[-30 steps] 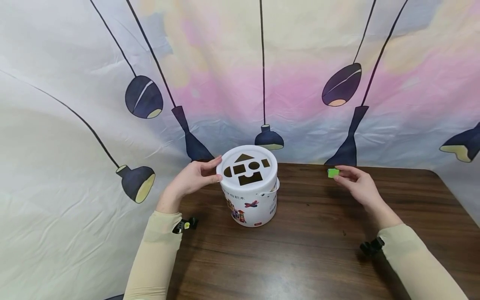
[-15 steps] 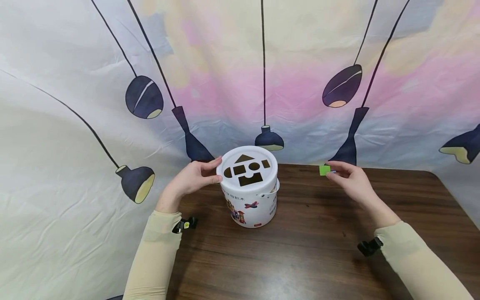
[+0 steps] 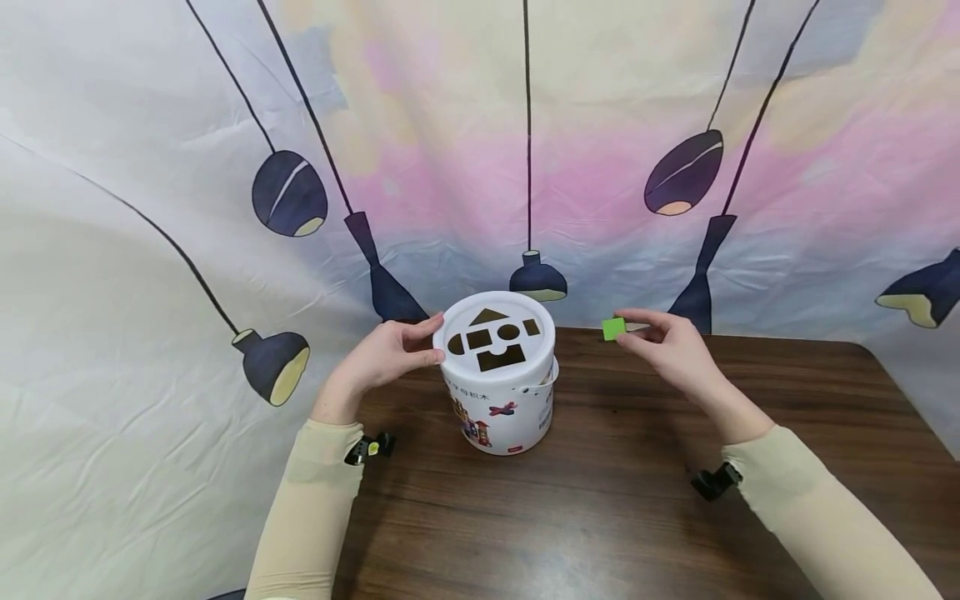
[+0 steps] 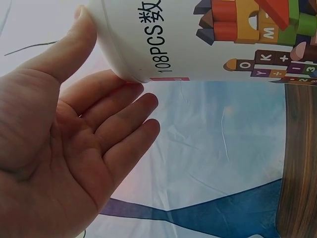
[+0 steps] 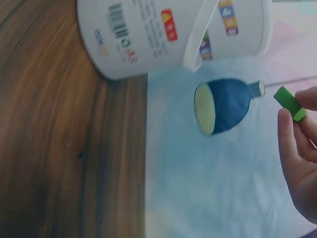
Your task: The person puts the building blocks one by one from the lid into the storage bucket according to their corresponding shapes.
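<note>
A white bucket [image 3: 510, 417] stands upright on the table, and its lid [image 3: 450, 364] has several cut-out shapes, among them a triangle, a circle and rectangles. My left hand [image 3: 382, 358] rests against the left side of the lid, thumb and fingertips spread along the rim. In the left wrist view, the other fingers [image 4: 126, 126] extend loosely below the bucket's edge. To the right of the bucket, my right hand [image 3: 678, 350] pinches a small green block [image 3: 613, 328] between thumb and fingertips, above the table's back edge. The right wrist view shows the green block [image 5: 290, 103] tilted, apart from the bucket.
The dark wood table [image 3: 600, 517] carries the bucket near its back edge. Close behind hangs a cloth [image 3: 450, 167] printed with lamps. A white handle [image 3: 551, 377] hangs at the bucket's right side.
My right hand has moved left and slightly up with the green block, closer to the bucket. My left hand and the bucket have stayed in place.
</note>
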### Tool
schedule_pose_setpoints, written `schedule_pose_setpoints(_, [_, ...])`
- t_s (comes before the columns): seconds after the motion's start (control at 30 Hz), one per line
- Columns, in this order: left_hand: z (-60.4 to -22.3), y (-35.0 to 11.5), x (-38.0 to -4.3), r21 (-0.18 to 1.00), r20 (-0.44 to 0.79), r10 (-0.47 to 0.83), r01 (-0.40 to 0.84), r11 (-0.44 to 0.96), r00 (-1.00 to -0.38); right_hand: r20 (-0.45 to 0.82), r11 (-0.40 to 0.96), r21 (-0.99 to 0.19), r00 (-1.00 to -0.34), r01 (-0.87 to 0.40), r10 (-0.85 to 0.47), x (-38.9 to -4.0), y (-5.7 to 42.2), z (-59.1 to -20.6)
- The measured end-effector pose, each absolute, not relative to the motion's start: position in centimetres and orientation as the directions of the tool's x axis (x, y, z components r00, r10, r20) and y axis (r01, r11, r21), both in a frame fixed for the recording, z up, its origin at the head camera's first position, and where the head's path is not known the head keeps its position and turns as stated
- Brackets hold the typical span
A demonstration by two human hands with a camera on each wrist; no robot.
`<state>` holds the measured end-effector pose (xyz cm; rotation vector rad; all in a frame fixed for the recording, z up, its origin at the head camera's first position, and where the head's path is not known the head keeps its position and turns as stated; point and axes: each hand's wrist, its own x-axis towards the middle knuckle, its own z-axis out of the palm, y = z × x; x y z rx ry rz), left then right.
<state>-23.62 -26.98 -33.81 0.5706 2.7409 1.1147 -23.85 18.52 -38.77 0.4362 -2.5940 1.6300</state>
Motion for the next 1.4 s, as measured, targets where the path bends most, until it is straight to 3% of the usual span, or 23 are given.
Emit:
schedule_pose_setpoints(0.3, [-34.0, -27.1, -23.8, 0.685, 0.022, 0.392, 0.300, 0.664, -0.920, 0.242, 0.373, -0.860, -0.923, -0.347, -0.300, -24.5, 15.0, -37.0])
schedule_pose_setpoints(0.7, [-33.8, -27.1, -23.7, 0.689, 0.024, 0.388, 0.297, 0.661, -0.921, 0.389, 0.436, -0.680, -0.794, -0.590, -0.467, -26.4, 11.3, -34.6])
schedule_pose_setpoints(1.4, [-34.5, -27.3, -24.1, 0.671, 0.061, 0.400, 0.334, 0.662, -0.915, 0.402, 0.486, -0.549, -0.725, -0.680, -0.559, -27.6, 8.7, -34.8])
